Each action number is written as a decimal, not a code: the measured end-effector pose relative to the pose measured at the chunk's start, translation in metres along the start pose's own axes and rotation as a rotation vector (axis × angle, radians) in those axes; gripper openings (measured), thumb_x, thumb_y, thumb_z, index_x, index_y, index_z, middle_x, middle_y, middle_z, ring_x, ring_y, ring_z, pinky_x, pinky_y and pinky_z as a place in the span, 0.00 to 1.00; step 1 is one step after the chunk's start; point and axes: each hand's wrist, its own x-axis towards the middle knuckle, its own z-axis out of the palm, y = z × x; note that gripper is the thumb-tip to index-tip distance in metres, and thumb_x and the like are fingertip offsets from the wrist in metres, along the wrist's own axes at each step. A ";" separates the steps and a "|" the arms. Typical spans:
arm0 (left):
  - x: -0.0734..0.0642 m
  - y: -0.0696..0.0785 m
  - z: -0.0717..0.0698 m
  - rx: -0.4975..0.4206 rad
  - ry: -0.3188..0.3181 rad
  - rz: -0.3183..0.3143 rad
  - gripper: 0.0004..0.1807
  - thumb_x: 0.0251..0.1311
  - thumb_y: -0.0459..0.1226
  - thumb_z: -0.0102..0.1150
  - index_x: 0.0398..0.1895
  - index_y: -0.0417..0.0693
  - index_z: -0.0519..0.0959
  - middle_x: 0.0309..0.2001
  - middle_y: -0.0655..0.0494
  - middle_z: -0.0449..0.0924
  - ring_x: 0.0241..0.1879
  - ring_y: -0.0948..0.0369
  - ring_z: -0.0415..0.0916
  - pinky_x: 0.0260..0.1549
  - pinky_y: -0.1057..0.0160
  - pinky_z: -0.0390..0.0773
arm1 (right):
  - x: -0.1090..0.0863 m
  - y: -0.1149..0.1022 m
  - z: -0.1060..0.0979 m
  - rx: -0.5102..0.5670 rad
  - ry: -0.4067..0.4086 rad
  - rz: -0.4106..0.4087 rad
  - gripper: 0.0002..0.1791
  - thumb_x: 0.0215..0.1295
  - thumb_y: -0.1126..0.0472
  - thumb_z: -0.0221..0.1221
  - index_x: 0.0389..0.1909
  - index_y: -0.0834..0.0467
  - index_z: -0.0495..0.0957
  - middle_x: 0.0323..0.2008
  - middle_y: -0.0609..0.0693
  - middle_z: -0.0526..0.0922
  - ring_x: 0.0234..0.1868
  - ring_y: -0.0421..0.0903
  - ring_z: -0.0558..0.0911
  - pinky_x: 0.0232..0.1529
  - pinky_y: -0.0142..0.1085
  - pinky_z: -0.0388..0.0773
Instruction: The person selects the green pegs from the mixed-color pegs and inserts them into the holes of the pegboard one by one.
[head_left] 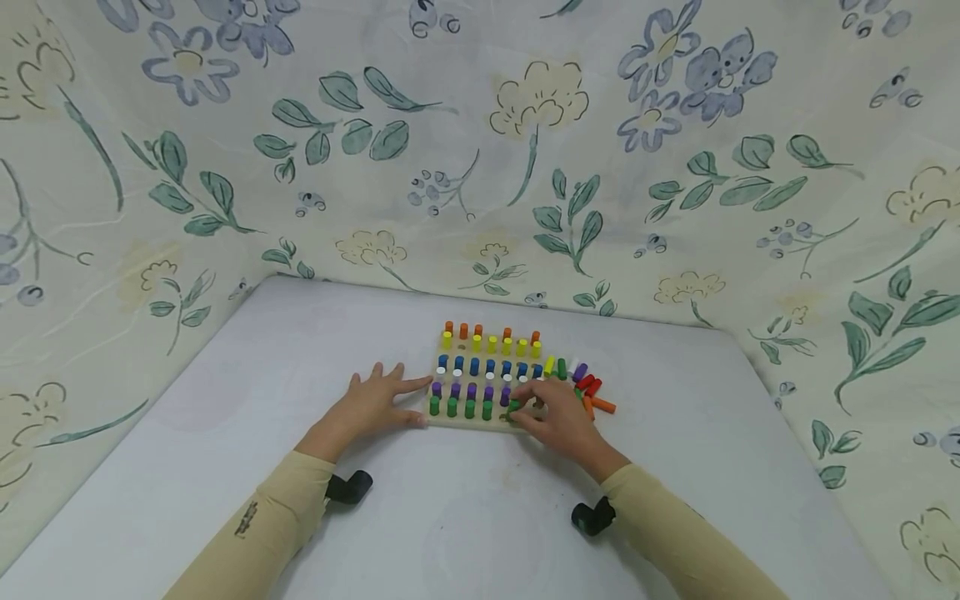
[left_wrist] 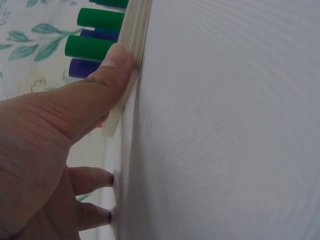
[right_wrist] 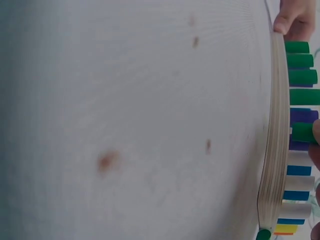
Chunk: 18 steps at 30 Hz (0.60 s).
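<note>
A wooden pegboard [head_left: 480, 426] holds rows of orange, yellow, blue, white, purple and green pegs. My right hand [head_left: 558, 421] pinches a green peg [right_wrist: 302, 132] at the front row, right of several standing green pegs [head_left: 470, 409]. The peg's lower end is close to the board's surface; whether it sits in a hole I cannot tell. At the board's left side, my left hand [head_left: 372, 406] is spread. Its thumb [left_wrist: 116, 57] touches the board's edge near a green peg, and other fingertips rest on the table.
Loose pegs lie to the board's right, among them an orange peg [head_left: 603, 405], a red peg [head_left: 593, 387] and a purple peg [head_left: 581, 372]. The white table [head_left: 465, 517] ends at a flower-patterned cloth [head_left: 465, 167]. Black wrist devices hang under both sleeves.
</note>
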 end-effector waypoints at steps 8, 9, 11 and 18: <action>-0.001 0.000 -0.001 0.000 0.002 0.006 0.43 0.57 0.60 0.68 0.75 0.60 0.69 0.76 0.30 0.53 0.75 0.26 0.40 0.68 0.23 0.38 | 0.004 -0.005 0.002 -0.003 -0.039 0.041 0.12 0.64 0.55 0.71 0.47 0.47 0.85 0.39 0.36 0.83 0.41 0.39 0.73 0.41 0.35 0.76; -0.001 0.000 -0.001 -0.001 0.002 0.007 0.43 0.57 0.60 0.68 0.75 0.60 0.69 0.76 0.30 0.53 0.75 0.26 0.40 0.68 0.23 0.38 | 0.004 -0.006 0.002 0.000 -0.040 0.044 0.12 0.63 0.54 0.71 0.47 0.47 0.85 0.38 0.35 0.83 0.41 0.39 0.73 0.41 0.35 0.76; -0.001 0.000 -0.001 -0.002 0.002 0.005 0.43 0.57 0.60 0.68 0.75 0.60 0.69 0.76 0.30 0.53 0.75 0.26 0.40 0.68 0.23 0.38 | 0.004 -0.006 0.002 0.009 -0.038 0.043 0.12 0.63 0.55 0.71 0.47 0.46 0.85 0.38 0.35 0.83 0.41 0.39 0.73 0.41 0.35 0.76; -0.002 0.001 -0.002 -0.001 -0.001 -0.001 0.43 0.57 0.59 0.69 0.75 0.60 0.69 0.76 0.30 0.53 0.75 0.26 0.39 0.68 0.23 0.38 | 0.004 -0.006 0.004 -0.022 -0.062 0.021 0.12 0.64 0.55 0.70 0.47 0.45 0.84 0.40 0.35 0.84 0.42 0.38 0.73 0.42 0.35 0.77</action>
